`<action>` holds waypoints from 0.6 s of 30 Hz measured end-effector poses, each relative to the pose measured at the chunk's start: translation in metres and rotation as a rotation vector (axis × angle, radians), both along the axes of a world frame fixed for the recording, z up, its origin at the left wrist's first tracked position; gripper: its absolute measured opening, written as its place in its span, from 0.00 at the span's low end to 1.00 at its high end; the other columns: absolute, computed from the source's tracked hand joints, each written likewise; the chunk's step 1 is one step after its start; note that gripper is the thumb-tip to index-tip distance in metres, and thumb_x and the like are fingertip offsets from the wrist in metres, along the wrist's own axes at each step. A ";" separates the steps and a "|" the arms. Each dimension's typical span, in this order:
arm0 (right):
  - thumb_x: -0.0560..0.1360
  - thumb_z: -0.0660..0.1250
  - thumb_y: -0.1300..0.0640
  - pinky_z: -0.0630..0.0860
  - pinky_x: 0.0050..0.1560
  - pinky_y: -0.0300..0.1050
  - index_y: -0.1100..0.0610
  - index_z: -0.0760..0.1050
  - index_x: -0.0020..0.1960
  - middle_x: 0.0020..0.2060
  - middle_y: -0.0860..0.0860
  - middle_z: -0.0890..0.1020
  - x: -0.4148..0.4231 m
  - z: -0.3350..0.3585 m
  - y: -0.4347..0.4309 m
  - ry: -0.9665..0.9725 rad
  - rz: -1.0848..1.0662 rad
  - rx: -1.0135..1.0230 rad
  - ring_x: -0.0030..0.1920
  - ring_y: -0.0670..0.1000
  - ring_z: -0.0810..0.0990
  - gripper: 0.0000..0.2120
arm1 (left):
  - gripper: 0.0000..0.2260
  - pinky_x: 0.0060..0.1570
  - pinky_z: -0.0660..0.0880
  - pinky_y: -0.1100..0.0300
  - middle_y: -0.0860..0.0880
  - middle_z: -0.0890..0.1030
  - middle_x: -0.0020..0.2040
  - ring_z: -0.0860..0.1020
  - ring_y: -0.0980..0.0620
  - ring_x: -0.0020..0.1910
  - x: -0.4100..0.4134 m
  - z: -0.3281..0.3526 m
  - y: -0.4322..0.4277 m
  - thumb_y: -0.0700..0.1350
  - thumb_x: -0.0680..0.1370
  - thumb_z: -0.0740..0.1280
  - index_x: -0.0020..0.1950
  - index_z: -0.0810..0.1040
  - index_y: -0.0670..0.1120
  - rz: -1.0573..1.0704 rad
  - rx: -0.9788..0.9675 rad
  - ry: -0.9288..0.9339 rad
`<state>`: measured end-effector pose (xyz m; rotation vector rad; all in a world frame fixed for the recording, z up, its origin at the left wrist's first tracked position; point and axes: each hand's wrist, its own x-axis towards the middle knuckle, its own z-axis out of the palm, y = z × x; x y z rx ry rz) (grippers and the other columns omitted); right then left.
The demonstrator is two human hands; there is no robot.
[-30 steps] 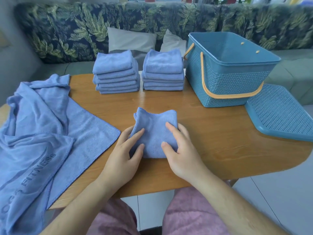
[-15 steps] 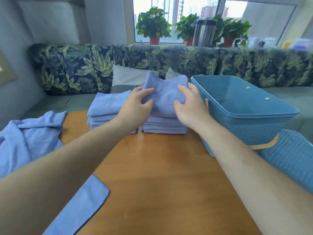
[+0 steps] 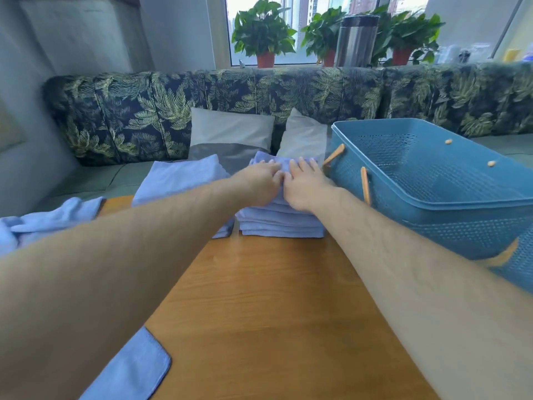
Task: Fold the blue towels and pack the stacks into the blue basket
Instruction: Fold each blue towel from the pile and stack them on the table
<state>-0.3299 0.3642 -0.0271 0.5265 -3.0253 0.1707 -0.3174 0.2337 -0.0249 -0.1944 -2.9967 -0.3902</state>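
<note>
Sofa: a long seat back covered in dark fabric printed with green palm leaves is seen running across the far side of the table.
Table: a wooden top with a warm orange grain is shown filling the lower middle of the view.
Forearms: two bare forearms are stretched forward over the table from the lower corners.
Blue basket: a perforated plastic basket is set on the right side of the table, just beside the right-hand stack. An orange handle is hung down against its near wall.
Loose towels: unfolded blue cloth is heaped at the left edge of the table. One flat corner is seen near the bottom edge.
Right stack: folded blue towels are piled squarely at the far edge of the table, between the left stack and the basket.
Left stack: a second pile of folded blue towels is placed close beside the first, partly hidden by the left forearm.
Cushions: two pale grey cushions are propped against the sofa behind the stacks.
Windowsill: three potted green plants and a steel canister are lined up behind the sofa.
Left hand: it is laid palm down, fingers straight, on the top towel of the right stack.
Right hand: it is laid flat beside the left hand, touching it, fingers extended and pressed onto the same towel.
</note>
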 end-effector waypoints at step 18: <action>0.81 0.58 0.51 0.62 0.60 0.50 0.52 0.72 0.64 0.59 0.51 0.75 0.169 -0.016 -0.055 0.147 0.182 -0.362 0.63 0.56 0.67 0.14 | 0.14 0.57 0.72 0.47 0.47 0.81 0.59 0.77 0.45 0.58 0.191 -0.001 -0.049 0.41 0.82 0.56 0.62 0.78 0.45 0.074 0.088 0.242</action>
